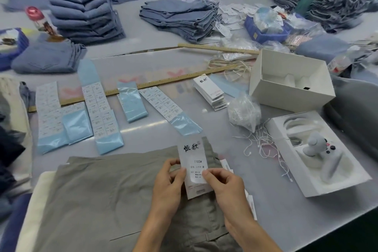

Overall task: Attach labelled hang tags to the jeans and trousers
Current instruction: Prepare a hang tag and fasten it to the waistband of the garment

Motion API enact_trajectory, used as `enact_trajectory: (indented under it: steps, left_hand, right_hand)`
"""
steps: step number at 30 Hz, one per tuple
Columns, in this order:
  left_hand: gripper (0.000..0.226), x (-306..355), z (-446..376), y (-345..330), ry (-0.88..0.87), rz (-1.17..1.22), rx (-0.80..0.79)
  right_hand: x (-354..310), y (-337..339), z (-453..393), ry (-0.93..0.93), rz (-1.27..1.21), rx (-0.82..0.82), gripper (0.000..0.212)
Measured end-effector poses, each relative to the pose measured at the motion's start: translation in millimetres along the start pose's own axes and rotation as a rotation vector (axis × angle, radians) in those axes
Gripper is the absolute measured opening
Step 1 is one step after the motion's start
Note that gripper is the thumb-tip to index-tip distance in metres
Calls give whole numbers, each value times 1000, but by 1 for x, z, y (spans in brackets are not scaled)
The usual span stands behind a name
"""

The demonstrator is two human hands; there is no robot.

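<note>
Holding the tag [194,168] up over the trousers [114,196], you pinch its left edge with your left hand [169,182] and press a white label against its face with the thumb and finger of your right hand [223,186]. The tag is a stiff white card, long and narrow, printed with black characters and "1103#". Beneath it the trousers lie flat at the near edge of the table [147,39], a soft olive-grey cloth with faint creases.

To the right, an open white box [319,155] holds a grey controller [321,151] seated in a moulded tray. Just beyond it stands a deeper white box [290,80], its moulded insert bare. Farther off, a blue bin [266,30] is stuffed with crinkled clear plastic.

Glossy pale-blue backing sheets of labels [98,106] lie in rows on the left. A stack of tags [210,90] sits near the middle, beside a wooden ruler [163,82]. White strings [263,145] tangle near a plastic bag [243,112]. Folded blue jeans [81,4] are piled at the far side.
</note>
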State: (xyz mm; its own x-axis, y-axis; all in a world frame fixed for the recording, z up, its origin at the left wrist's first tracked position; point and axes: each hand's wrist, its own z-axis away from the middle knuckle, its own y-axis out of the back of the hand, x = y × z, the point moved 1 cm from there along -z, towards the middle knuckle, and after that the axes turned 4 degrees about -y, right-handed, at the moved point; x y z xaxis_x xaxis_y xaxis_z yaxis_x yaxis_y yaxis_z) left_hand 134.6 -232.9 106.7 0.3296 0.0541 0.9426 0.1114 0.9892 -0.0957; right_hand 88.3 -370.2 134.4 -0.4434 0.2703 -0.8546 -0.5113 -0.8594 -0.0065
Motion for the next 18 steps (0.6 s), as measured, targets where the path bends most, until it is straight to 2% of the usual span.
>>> enact_trajectory:
  steps: [3, 8, 11, 15, 18]
  left_hand:
    - [17, 1, 3, 1, -24, 42, -20]
    - [14, 0, 4, -1, -116, -16, -55]
    - [29, -1, 4, -3, -142, -100, -101]
    - [52, -1, 4, -3, -137, -161, -133]
    - [43, -5, 4, -4, -169, -179, -134]
  right_hand:
    - [0, -1, 1, 12, 55, -14, 5]
    - [6, -2, -3, 93, 255, 56, 8]
    - [10, -2, -6, 154, 380, 79, 8]
    - [15, 0, -11, 152, 381, 84, 13]
    - [16, 1, -13, 163, 362, 78, 14]
